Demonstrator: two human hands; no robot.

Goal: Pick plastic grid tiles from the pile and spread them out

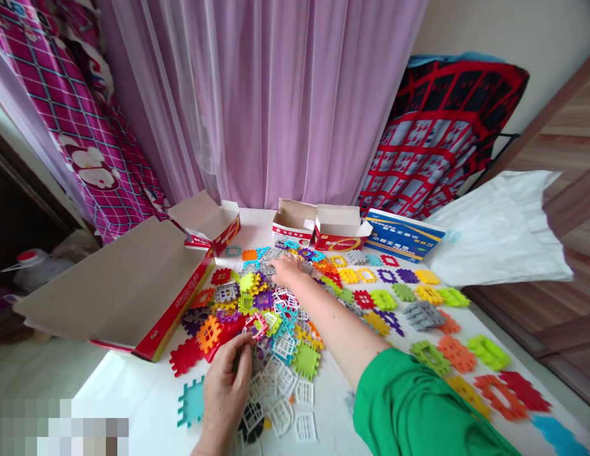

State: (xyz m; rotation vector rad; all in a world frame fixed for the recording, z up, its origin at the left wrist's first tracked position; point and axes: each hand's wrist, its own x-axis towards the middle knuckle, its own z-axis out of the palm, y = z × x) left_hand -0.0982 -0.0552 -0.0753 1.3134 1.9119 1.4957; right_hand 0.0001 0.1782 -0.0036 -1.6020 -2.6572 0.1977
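Observation:
My left hand [227, 379] is at the near left of a heap of colourful plastic interlocking blocks, its thumb and fingers pinched together. At its fingertips is a pink window-frame piece [256, 325]. Beside the wrist lies a teal square block [191, 403]. My right hand [289, 269] stretches across to the far side of the heap, fingers extended over grey blocks [269, 268]; its fingertips are partly hidden. Between the hands are white window pieces [284, 346], a lime-green block [306, 360] and an orange block [210, 334].
A large open cardboard box [128, 285] stands at the left. Smaller open boxes [339, 229] line the back, beside a blue box panel [405, 234] and a white plastic bag [499, 234]. Blocks lie spread in rows along the right side, including a grey stack [423, 315].

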